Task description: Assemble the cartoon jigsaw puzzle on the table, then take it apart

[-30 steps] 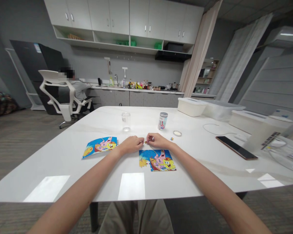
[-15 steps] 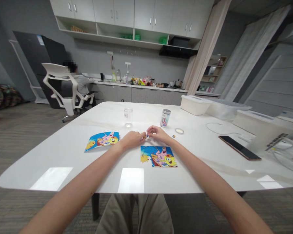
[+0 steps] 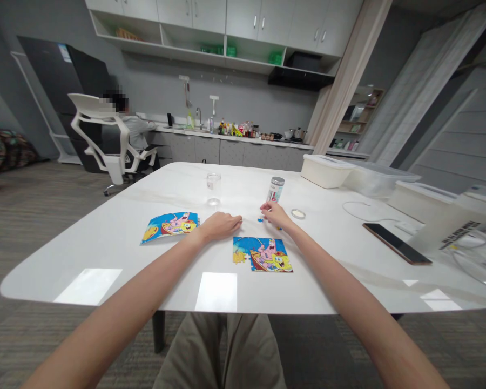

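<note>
A small cartoon jigsaw puzzle (image 3: 262, 254) lies on the white table (image 3: 105, 254) in front of me, with a gap at its left edge. My left hand (image 3: 221, 224) rests on the table just above the puzzle's left corner, fingers curled together. My right hand (image 3: 274, 214) is farther right, fingers pinched at a small blue puzzle piece (image 3: 261, 219) on the table. A printed reference picture (image 3: 170, 227) of the same cartoon lies to the left.
Behind my hands stand a clear glass jar (image 3: 213, 188), a labelled can (image 3: 274, 190) and a small round lid (image 3: 297, 214). A phone (image 3: 397, 250), a cable and white storage boxes (image 3: 326, 171) are at the right. A person sits in a white chair (image 3: 101, 141) far left.
My hands were together above the puzzle; now the right hand has moved right toward the can, and the left stays put. The camera has tilted down slightly.
</note>
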### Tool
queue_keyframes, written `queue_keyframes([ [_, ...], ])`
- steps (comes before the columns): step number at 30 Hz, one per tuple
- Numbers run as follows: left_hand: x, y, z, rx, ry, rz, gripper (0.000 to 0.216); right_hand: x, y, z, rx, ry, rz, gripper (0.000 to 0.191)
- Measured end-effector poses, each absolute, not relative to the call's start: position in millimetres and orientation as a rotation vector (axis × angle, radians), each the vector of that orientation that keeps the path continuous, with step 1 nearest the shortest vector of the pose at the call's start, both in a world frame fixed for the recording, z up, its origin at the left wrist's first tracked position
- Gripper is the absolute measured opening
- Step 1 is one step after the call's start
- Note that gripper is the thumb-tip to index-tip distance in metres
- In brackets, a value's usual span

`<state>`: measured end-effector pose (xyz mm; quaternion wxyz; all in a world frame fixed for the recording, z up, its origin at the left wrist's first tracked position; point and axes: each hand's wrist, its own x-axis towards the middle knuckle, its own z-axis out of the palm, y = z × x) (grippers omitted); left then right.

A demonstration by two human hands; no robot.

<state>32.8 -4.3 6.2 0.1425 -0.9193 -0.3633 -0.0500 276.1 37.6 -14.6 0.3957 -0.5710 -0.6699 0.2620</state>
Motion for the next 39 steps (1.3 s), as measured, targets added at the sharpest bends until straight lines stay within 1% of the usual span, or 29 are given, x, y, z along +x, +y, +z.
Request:
queue_keyframes([
  [4, 32.6, -4.5, 5.8, -2.657, -1.056, -0.135, 0.035, 270.0, 34.9, -17.1, -1.457, -1.729, 0.743, 0.012],
  [9, 32.8, -5.2, 6.3, -2.664, -1.067, -0.122, 0.033, 260.3, 24.4, -8.0, -1.398, -1.814, 0.833, 0.013],
  [15, 33.3, -6.5, 8.0, -2.658, -1.078, -0.117, 0.033, 261.0, 17.1, -0.1, -1.178, -2.020, 1.031, 0.033],
  [20, 31.8, -4.1, 6.5, -2.684, -1.060, -0.131, 0.033, 260.1, 17.0, -0.3, -1.161, -2.022, 1.032, 0.040],
  [26, 30.0, 1.4, 5.4, -2.835, -0.884, -0.159, 0.033, 256.3, 18.8, -4.1, -1.143, -2.014, 1.024, 0.043],
  [29, 30.0, 2.8, 5.2, -2.845, -0.894, -0.163, 0.032, 254.2, 19.7, -5.6, -1.112, -1.996, 1.022, 0.043],
  [35, 31.0, 2.1, 4.6, -2.859, -0.911, -0.180, 0.030, 251.0, 17.8, -5.7, -1.048, -1.988, 1.040, 0.037],
  [39, 31.3, 1.1, 4.7, -2.835, -0.915, -0.149, 0.029, 251.1, 15.8, -5.1, -1.041, -1.988, 1.076, 0.036],
])
